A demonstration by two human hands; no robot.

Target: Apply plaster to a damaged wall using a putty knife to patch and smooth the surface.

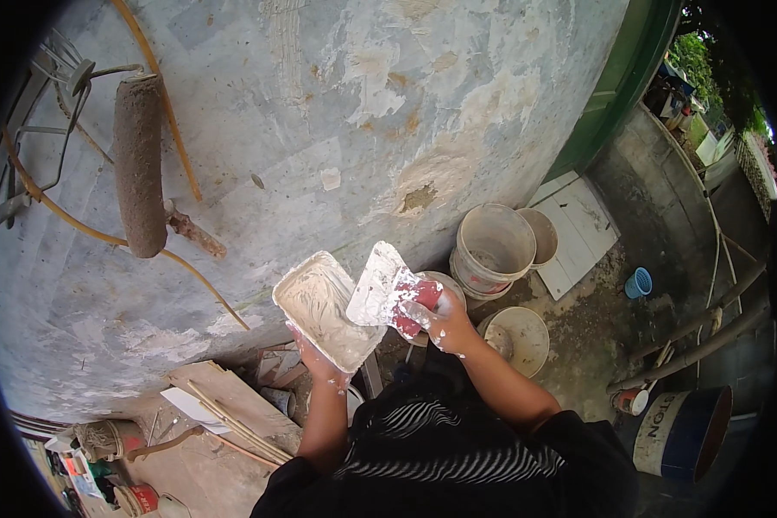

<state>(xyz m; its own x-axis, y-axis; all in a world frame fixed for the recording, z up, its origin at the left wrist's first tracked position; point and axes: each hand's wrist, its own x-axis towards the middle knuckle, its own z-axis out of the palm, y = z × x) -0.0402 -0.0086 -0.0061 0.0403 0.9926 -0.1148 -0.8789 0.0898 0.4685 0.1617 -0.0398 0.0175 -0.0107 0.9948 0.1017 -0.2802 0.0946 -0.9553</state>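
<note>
My left hand (pixel 321 363) holds up a rectangular tub (pixel 315 302) smeared inside with whitish filler paste. Its fingers are mostly hidden beneath the tub. In my right hand (pixel 445 324) is a wide putty knife (pixel 377 285) with a red handle, both caked in white paste. The blade stands over the tub's right side. White smears cover the right hand's fingers. Ahead rises a patchy grey wall (pixel 268 164) with peeling paint and a rough broken hole (pixel 419 198).
A paint roller (pixel 140 164) hangs on the wall at left among yellow hoses (pixel 69 216). Stacked buckets (pixel 492 250) and a white bucket (pixel 527 337) stand at right, near a blue basket (pixel 638 283) and a drum (pixel 678 436). Boards (pixel 233 397) lie at lower left.
</note>
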